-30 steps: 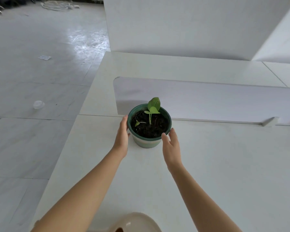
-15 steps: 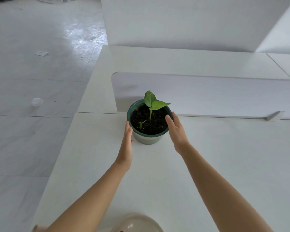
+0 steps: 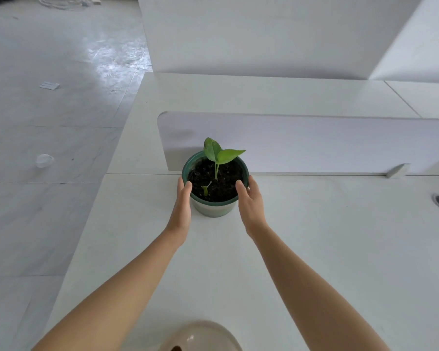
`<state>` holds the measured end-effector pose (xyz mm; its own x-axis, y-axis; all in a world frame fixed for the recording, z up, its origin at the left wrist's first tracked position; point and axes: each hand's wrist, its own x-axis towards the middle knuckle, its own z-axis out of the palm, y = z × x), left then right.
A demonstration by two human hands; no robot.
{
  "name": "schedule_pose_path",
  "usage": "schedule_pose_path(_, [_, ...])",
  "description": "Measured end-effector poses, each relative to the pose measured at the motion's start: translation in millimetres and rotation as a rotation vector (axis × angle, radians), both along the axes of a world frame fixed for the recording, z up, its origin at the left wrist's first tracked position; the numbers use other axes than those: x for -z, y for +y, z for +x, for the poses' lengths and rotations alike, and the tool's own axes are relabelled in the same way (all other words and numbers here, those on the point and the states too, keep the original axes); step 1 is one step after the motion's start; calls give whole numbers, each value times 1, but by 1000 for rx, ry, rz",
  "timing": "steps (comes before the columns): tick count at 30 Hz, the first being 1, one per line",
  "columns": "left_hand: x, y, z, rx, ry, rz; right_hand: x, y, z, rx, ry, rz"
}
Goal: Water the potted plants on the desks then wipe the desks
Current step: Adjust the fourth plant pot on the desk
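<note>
White desk (image 3: 314, 249): green pot (image 3: 213, 209) between left hand (image 3: 181, 209) and right hand (image 3: 251, 206), both clasping its sides, thumbs at rim.

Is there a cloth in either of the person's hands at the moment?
No, the left hand and right hand hold only the pot between them.
</note>
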<state>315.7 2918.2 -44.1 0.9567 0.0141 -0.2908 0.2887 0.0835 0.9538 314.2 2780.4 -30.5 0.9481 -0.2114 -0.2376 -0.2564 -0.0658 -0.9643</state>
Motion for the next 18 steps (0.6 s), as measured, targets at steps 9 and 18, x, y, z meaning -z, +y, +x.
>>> schedule_pose_path(9, [-21,13,-32,-34,29,84,-24,-11,-31,-83,122,-47])
schedule_pose_path(18, [-72,46,-168,-169,-197,317,-31,-8,-145,-52,2,-130])
